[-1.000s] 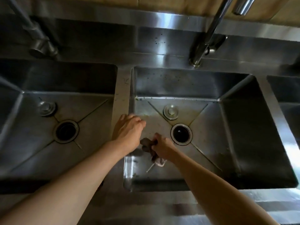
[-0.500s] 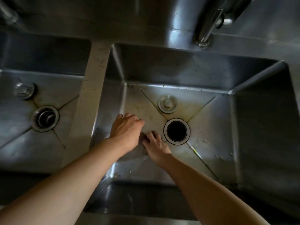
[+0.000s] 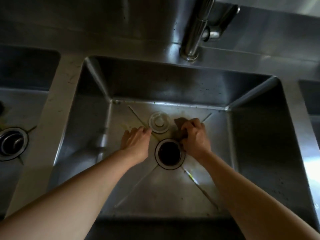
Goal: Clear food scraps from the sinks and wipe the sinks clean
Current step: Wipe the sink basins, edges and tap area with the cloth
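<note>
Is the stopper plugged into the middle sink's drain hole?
No. The stopper lies on the sink floor behind the drain hole, which is open and dark.

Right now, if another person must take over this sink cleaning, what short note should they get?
Left hand: fingers touch the edge of the drain stopper, not clearly gripping it.
Right hand: grips the dark cloth on the middle sink floor, right of the stopper.
The drain is open, with the stopper lying just behind it.
Done: hard to judge.
Left: yellowish stains near the stopper, a scrap strip on the right front crease, specks on the back wall. The left sink is only partly in view.
</note>
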### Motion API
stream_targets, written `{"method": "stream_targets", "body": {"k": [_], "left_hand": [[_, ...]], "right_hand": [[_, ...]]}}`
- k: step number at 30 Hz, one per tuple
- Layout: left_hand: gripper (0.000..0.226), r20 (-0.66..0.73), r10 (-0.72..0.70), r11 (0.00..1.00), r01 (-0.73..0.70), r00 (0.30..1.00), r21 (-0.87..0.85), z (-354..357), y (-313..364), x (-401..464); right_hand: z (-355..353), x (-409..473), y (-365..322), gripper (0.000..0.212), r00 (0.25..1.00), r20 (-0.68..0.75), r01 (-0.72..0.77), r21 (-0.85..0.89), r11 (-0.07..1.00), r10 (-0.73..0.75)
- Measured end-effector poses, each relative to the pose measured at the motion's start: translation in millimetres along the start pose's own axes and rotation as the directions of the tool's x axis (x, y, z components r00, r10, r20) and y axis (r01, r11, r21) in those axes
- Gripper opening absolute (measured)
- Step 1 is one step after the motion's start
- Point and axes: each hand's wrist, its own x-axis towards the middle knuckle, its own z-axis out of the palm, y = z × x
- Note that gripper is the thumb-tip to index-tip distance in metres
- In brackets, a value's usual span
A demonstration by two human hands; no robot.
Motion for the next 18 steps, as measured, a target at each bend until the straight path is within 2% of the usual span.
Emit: {"method": "stream_targets", "body": {"k": [3, 6, 10, 12, 14, 16, 18], "left_hand": [[0.072, -0.045, -0.034, 0.993, 0.029, 0.998, -0.111, 9, 10, 38], [0.088, -0.044, -0.045, 0.982, 0.036, 0.998, -0.185, 17, 18, 75], [0.104, -0.006, -0.048, 0.982, 0.046, 0.999, -0.181, 31, 23, 106], [0.096, -0.062, -0.031, 0.989, 0.021, 0.998, -0.148, 37, 24, 110], [0.086, -0.120, -0.014, 0.991, -0.001, 0.993, -0.130, 43, 22, 111], [0.086, -0.131, 0.024, 0.994, -0.037, 0.991, -0.101, 47, 20, 104], [0.086, -0.139, 0.111, 0.994, -0.112, 0.984, 0.003, 52, 21, 87]], "right_hand": [[-14, 36, 32, 0.034, 0.994, -0.065, -0.087, -0.027, 0.996, 0.086], [-15, 69, 61, 0.031, 0.992, -0.094, -0.096, -0.077, 0.992, 0.089], [2, 91, 76, 0.019, 0.987, -0.117, -0.105, 0.066, 0.992, 0.112], [14, 91, 74, 0.038, 0.991, -0.108, -0.068, 0.111, 0.991, 0.080], [25, 88, 72, 0.063, 0.994, -0.108, -0.009, -0.014, 1.000, 0.007], [31, 84, 67, 0.071, 0.994, -0.074, 0.082, -0.040, 0.996, -0.085], [38, 75, 61, 0.069, 0.986, 0.004, 0.166, -0.093, 0.982, -0.166]]}}
